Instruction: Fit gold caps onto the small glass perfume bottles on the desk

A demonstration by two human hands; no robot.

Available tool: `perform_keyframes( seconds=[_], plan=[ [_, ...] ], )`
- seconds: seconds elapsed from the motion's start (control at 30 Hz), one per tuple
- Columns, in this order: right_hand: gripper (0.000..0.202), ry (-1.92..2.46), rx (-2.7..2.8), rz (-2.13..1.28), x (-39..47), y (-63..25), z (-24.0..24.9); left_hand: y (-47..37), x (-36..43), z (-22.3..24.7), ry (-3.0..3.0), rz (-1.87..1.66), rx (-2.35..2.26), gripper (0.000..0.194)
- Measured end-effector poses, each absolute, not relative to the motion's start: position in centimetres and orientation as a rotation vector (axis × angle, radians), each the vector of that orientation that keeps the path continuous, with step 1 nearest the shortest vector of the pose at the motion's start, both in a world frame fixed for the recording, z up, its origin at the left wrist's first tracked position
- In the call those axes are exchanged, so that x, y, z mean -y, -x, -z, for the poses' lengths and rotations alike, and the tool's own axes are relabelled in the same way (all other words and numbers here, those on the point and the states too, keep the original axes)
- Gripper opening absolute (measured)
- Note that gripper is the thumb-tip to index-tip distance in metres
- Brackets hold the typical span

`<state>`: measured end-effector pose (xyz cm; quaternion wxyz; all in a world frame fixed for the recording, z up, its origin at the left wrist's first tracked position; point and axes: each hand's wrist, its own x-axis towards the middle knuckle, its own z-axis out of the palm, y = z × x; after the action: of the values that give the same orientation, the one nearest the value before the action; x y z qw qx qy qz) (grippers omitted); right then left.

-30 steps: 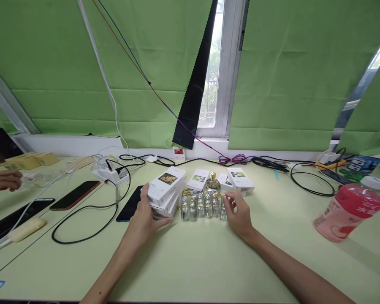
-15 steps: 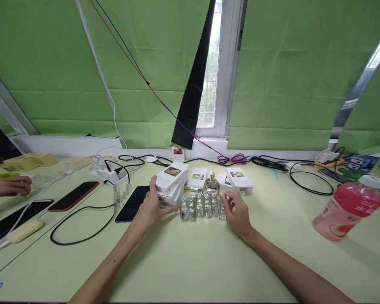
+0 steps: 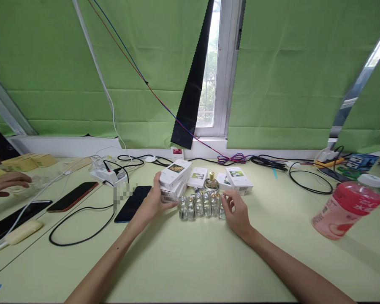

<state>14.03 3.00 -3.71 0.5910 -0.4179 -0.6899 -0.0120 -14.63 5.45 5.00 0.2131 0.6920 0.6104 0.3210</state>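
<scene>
White card boxes with a flower picture on top, a stack (image 3: pixel 174 179), stand left of centre, set a bit askew on one another. Left hand (image 3: pixel 152 199): part-spread, cupped round the stack's left and near side, thumb stretched toward the bottles; touching the boxes, can't tell if gripping or just pressing. Right hand (image 3: pixel 237 213): fingers loosely curled at the right end of a row of small clear glass bottles with metallic necks (image 3: pixel 199 206); can't tell whether it pinches the end one.

Risks, my judgement: sideways pressure low on the stack could slide the boxes out of line and drop the top one. Left thumb sits right by the leftmost bottle, so a slip there could tip it, and packed this tight the rest could follow. Right hand pushing inward could squeeze the row crooked. Round glass bottle with a gold cap (image 3: pixel 212 184) is just behind, easily bumped.

Edges and room: pale green tabletop (image 3: pixel 209 261) runs unbroken from the row to the near edge, best space to move. Right side wide too, up to the red-pink plastic jar with white cap (image 3: pixel 348 211). Left tighter: flat dark blue-edged device (image 3: pixel 133 204) near the left wrist. Behind: flat white picture boxes (image 3: pixel 239 179), then black cables (image 3: pixel 269 164).
</scene>
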Motion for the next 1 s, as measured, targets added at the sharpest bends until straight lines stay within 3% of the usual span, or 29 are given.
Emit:
perform_keyframes(
  seconds=[0.6,0.73,0.87,1.0],
  plan=[
    [0.010,0.983,1.605,0.018,-3.0,-14.0,3.8,14.9,-5.8,-5.0,-2.067,-0.783,-1.712,0.115],
    [0.010,0.977,1.610,0.003,-3.0,-14.0,3.8,15.2,-4.4,-5.9,-2.212,-0.648,-1.893,0.109],
    [0.009,0.977,1.607,0.003,-2.9,-14.0,3.8,13.8,-1.2,-7.3,-2.261,-0.680,-2.226,0.082],
    [0.009,0.978,1.600,-0.010,-2.9,-14.0,3.7,10.2,1.3,-7.4,-2.461,-0.837,-2.014,0.039]
  ],
)
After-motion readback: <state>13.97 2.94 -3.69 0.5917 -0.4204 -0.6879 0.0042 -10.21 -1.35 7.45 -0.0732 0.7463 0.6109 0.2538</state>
